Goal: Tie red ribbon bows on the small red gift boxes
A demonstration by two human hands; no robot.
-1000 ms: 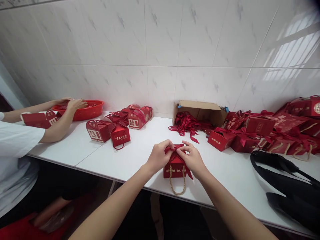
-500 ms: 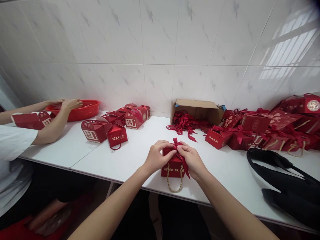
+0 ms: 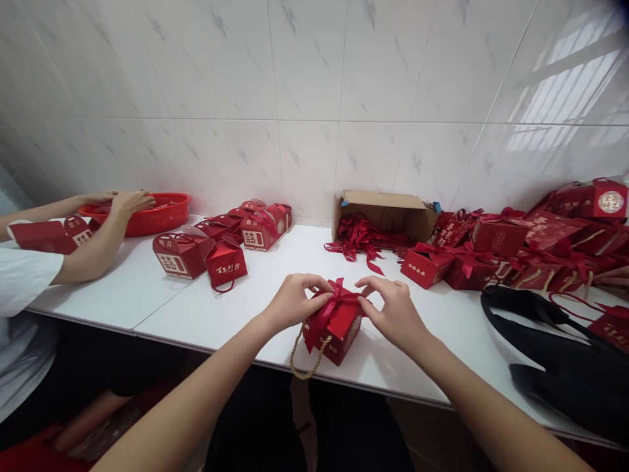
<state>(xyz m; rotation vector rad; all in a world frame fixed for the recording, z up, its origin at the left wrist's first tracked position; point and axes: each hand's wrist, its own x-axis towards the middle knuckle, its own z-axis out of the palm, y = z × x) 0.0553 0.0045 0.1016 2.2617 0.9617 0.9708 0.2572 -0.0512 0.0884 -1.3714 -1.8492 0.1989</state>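
Note:
In front of me on the white table stands a small red gift box, turned at an angle, with a gold rope handle hanging at its near left side. A red ribbon is tied in a bow on its top. My left hand pinches the bow's left side between thumb and fingers. On the other side, my right hand pinches the ribbon's right side with thumb and forefinger. Exactly which loops or tails each hand grips is partly hidden by the fingers.
Behind the box, a cardboard carton spills loose red ribbons. Finished-looking red boxes pile up at right, beside a black strap-like item. More boxes stand at left. A co-worker's hands reach into a red basin; another person's hand shows at right.
The box has turned, so its rope handle now hangs further left. My hands have moved apart, drawing the bow's sides outward. Another person's hand and a red box have appeared at the right edge.

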